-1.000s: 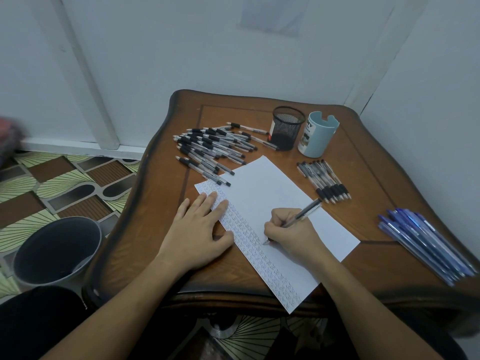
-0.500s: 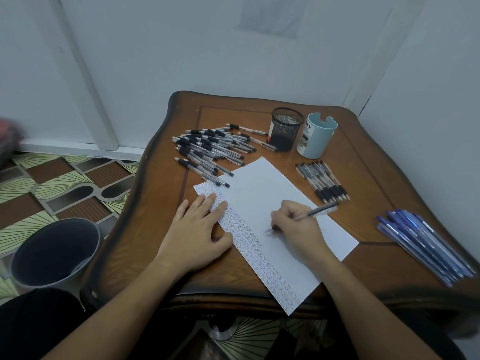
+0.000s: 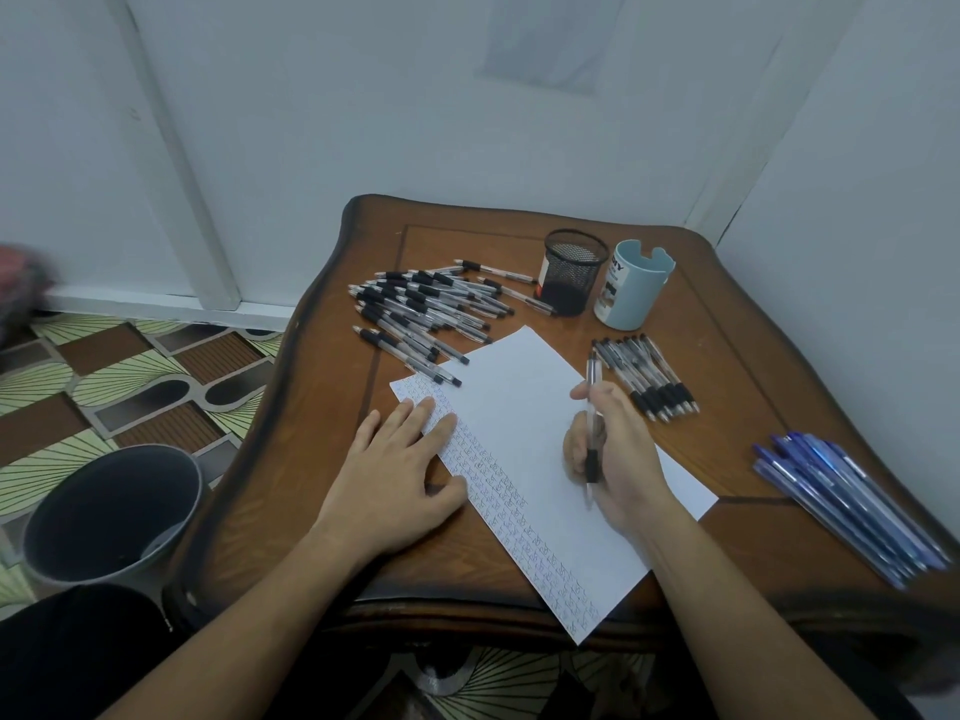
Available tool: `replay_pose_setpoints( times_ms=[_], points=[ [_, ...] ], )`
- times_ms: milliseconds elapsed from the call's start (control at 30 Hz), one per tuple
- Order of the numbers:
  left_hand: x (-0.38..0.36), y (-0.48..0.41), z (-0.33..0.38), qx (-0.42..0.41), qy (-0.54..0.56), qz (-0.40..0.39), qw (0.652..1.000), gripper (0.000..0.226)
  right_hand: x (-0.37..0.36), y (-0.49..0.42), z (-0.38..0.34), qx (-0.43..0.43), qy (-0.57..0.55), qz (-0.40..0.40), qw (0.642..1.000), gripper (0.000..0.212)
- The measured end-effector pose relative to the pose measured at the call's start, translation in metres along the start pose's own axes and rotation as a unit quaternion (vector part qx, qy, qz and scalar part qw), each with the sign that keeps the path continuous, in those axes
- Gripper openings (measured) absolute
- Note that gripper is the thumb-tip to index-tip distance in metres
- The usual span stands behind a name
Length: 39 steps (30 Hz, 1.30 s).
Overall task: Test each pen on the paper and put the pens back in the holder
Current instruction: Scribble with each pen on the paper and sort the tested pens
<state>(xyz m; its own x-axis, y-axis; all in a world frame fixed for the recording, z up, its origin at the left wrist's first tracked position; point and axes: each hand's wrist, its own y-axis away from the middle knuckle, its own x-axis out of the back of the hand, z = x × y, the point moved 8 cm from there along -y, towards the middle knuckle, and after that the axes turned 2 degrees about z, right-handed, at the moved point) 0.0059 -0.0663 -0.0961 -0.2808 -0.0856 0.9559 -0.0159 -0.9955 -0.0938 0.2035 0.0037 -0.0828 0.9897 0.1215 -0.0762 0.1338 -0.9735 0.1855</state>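
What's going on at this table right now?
A person is testing pens. The left hand presses flat on the paper, whose left edge is filled with scribbles. The right hand grips a clear pen over the sheet. A pile of pens lies by the black mesh holder; a smaller row lies right of the paper.

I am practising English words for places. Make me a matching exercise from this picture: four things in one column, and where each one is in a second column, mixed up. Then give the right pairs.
Things
1. black mesh holder
2. blue pens
3. paper
4. clear pen

Places
A. near the right edge of the table
B. held in the right hand
C. at the far side, beside the light blue cup
D. under the fingers of the left hand

Pairs: 1-C, 2-A, 3-D, 4-B
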Motion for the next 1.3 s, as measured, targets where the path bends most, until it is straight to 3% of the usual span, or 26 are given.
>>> replay_pose_setpoints(
  times_ms=[133, 233, 367, 533, 733, 767, 900, 1000, 1100, 1200, 1300],
  points=[
    [0.001, 0.000, 0.000, 0.001, 0.000, -0.002, 1.000, 0.083, 0.005, -0.016, -0.001, -0.076, 0.030, -0.021, 0.996, 0.026],
    [0.002, 0.000, 0.001, 0.003, 0.001, -0.002, 1.000, 0.083, 0.030, -0.037, -0.022, -0.043, 0.202, 0.015, 0.978, 0.033],
    [0.003, 0.000, 0.001, 0.003, 0.011, -0.001, 1.000, 0.083, 0.067, -0.065, -0.073, 0.073, 0.447, 0.118, 0.884, 0.037],
    [0.004, 0.001, 0.001, 0.006, 0.015, 0.003, 1.000, 0.085, 0.077, -0.092, -0.070, 0.049, 0.569, 0.124, 0.811, 0.015],
    [0.004, 0.000, 0.000, 0.008, 0.013, 0.004, 1.000, 0.086, 0.057, -0.091, -0.074, 0.096, 0.651, 0.154, 0.737, 0.023],
    [0.004, 0.000, 0.000, 0.008, 0.011, 0.004, 1.000, 0.086, 0.045, -0.090, -0.074, 0.126, 0.642, 0.146, 0.742, 0.022],
    [0.004, 0.000, -0.001, 0.008, 0.009, 0.009, 1.000, 0.085, -0.028, -0.089, -0.051, 0.150, 0.514, -0.015, 0.845, 0.018],
    [0.004, -0.001, -0.001, 0.008, 0.015, 0.013, 1.000, 0.085, -0.078, -0.089, -0.033, 0.143, 0.458, -0.059, 0.875, 0.025],
    [0.005, -0.001, 0.000, 0.006, 0.002, 0.004, 1.000, 0.087, -0.103, -0.092, -0.021, 0.137, 0.464, -0.031, 0.874, 0.032],
    [0.006, 0.000, 0.000, 0.006, 0.002, 0.000, 1.000, 0.089, -0.108, -0.096, -0.021, 0.143, 0.500, 0.012, 0.854, 0.020],
    [0.006, 0.001, -0.001, 0.005, 0.002, 0.000, 1.000, 0.089, -0.102, -0.095, -0.025, 0.147, 0.459, 0.015, 0.876, 0.005]
  ],
)
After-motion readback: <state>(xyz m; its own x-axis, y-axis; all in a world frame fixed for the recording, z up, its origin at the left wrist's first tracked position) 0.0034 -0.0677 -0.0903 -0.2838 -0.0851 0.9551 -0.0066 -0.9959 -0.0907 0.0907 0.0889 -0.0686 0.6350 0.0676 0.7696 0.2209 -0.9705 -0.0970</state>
